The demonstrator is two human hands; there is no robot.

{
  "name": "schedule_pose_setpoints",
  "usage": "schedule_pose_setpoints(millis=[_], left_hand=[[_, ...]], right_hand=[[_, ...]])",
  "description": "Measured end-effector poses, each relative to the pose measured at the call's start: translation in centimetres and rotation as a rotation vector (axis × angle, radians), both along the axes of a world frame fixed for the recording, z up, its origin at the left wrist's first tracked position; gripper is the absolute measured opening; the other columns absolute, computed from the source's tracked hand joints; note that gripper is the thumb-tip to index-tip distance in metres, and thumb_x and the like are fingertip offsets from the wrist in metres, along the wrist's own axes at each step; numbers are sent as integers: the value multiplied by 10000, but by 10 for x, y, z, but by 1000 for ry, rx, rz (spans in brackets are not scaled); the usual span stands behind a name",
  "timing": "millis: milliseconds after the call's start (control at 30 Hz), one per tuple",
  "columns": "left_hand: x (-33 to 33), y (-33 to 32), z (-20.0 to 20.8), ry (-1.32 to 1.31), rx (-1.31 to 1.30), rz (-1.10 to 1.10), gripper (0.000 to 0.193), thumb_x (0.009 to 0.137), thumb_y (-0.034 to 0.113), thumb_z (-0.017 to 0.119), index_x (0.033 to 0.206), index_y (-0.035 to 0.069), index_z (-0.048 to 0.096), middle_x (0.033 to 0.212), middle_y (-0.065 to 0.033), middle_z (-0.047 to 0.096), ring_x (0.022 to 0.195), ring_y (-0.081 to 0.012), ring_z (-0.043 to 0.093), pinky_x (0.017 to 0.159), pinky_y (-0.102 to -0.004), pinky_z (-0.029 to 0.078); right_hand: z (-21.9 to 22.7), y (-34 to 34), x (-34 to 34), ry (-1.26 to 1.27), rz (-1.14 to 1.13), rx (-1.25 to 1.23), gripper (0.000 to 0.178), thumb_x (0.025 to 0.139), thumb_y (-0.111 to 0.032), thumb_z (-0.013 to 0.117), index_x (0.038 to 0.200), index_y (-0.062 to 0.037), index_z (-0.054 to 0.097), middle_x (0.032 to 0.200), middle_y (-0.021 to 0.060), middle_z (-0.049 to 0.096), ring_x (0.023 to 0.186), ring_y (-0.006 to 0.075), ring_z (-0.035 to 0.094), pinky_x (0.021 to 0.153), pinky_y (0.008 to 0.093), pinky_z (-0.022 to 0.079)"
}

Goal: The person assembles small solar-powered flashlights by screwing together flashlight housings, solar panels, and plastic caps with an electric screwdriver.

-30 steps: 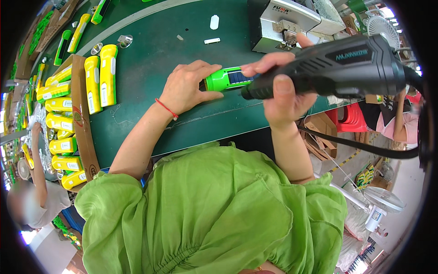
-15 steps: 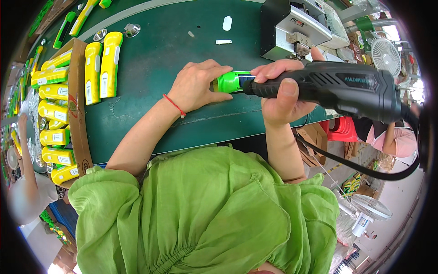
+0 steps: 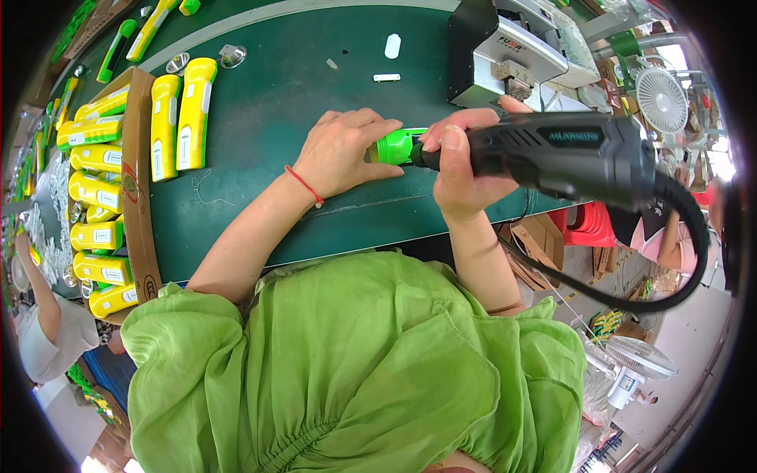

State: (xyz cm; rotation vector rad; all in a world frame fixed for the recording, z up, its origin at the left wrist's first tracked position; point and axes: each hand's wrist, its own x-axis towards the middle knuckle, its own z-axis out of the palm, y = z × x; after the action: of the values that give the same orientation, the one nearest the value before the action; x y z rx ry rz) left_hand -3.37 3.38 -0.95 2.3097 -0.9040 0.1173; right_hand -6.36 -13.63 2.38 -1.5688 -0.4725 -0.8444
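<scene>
My left hand [image 3: 335, 154] grips the yellow end of a flashlight [image 3: 394, 147] between thumb and fingers. The flashlight's bright green part lies sideways over the table, with its far right side hidden behind my other hand. Wrapped around a black electric screwdriver [image 3: 560, 150] is my right hand [image 3: 464, 173]. The screwdriver's narrow nose is at the green body, and its bit is hidden from view. A thick black cable [image 3: 686, 268] loops down from its rear.
A cardboard box [image 3: 140, 189] of yellow-green flashlights stands at left, with two yellow flashlights [image 3: 195, 114] beside it. A grey machine [image 3: 512, 59] sits at the back right. Small white pieces [image 3: 392, 46] lie on the green table [image 3: 315, 71]. A person [image 3: 55, 331] works at far left.
My right hand and the screwdriver have moved left along the flashlight, and the tool's rear has swung slightly nearer to me. My left hand keeps its grip.
</scene>
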Motion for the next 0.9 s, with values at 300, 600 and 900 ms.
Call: schedule_pose_setpoints(millis=[300, 600, 900], left_hand=[[19, 26, 19, 208, 155, 34, 447, 719, 275, 779, 1085, 54, 651, 1134, -114, 638, 1019, -327, 601, 875, -399, 485], [28, 9, 17, -226, 169, 110, 405, 770, 288, 742, 1126, 116, 652, 1014, -72, 635, 986, -255, 596, 856, -378, 460], [67, -6, 5, -463, 243, 235, 175, 880, 245, 623, 962, 116, 708, 939, -33, 649, 953, -233, 613, 809, -365, 479]], right_hand=[[56, -41, -13, 41, 17, 326, 683, 851, 43, 611, 1436, 34, 259, 810, 83, 625, 641, 154, 619, 650, 292, 533], [61, -84, -35, 186, -219, 128, 661, 858, 15, 593, 1414, 76, 240, 761, 92, 586, 630, 152, 574, 659, 322, 532], [47, -86, -36, 202, -122, 214, 705, 813, 43, 673, 1419, 37, 313, 801, 58, 622, 643, 114, 591, 636, 250, 492]])
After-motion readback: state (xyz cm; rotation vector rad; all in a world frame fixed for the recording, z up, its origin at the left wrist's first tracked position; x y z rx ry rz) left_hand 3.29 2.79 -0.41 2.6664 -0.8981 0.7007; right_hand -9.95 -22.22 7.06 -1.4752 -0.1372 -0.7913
